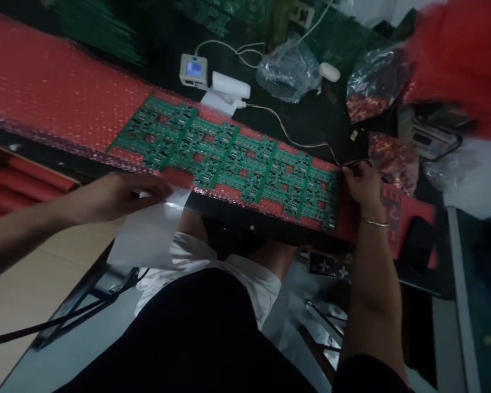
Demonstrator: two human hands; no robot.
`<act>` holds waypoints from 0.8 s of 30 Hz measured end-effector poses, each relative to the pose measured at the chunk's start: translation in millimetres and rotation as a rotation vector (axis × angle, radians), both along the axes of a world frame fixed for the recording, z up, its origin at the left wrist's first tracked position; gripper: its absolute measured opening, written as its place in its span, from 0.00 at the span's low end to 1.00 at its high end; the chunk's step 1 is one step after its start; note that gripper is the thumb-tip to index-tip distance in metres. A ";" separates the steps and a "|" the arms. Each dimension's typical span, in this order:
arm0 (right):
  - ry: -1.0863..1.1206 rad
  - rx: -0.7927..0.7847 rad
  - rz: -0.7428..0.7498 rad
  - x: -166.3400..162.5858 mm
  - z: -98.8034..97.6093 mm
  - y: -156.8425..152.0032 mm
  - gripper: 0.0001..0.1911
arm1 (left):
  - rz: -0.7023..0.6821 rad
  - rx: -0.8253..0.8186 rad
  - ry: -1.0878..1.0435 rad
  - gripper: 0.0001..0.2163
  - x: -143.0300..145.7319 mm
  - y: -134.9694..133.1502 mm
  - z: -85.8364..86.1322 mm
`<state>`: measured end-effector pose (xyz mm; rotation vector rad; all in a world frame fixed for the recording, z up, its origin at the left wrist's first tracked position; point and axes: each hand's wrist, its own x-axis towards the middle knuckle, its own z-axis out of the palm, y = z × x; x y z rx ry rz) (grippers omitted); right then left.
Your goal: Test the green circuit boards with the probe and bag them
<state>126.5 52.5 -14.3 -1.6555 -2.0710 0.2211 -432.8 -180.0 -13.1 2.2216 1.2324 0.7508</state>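
Observation:
A long green circuit board panel (pixel 233 158) lies on red bubble wrap (pixel 53 93) along the table's front edge. My left hand (pixel 123 192) is closed on a clear plastic bag (pixel 149 232) that hangs off the table edge, just left of the panel's near corner. My right hand (pixel 364 185) rests at the panel's right end, fingers curled on a thin wire (pixel 294 143) that runs back across the table.
Behind the panel sit a small white meter with a blue screen (pixel 193 70), a white adapter (pixel 230 85), a crumpled clear bag (pixel 288 71) and shiny bags of red parts (pixel 372 82). Red rolls (pixel 20 183) lie at lower left. My lap is below.

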 end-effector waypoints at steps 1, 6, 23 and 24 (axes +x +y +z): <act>0.003 0.005 0.012 0.9 -2.1 -0.1 0.08 | -0.037 -0.097 0.045 0.10 0.8 11.1 13.1; 0.038 0.011 0.112 5.0 -7.2 0.8 0.12 | -0.072 -0.367 0.132 0.16 51.0 82.5 79.4; 0.011 0.083 0.210 4.7 -28.7 13.9 0.08 | -0.160 -0.119 0.121 0.11 353.5 227.7 0.2; 0.010 0.088 0.211 5.0 -29.9 14.7 0.08 | -0.141 -0.108 0.136 0.11 358.3 228.3 -2.5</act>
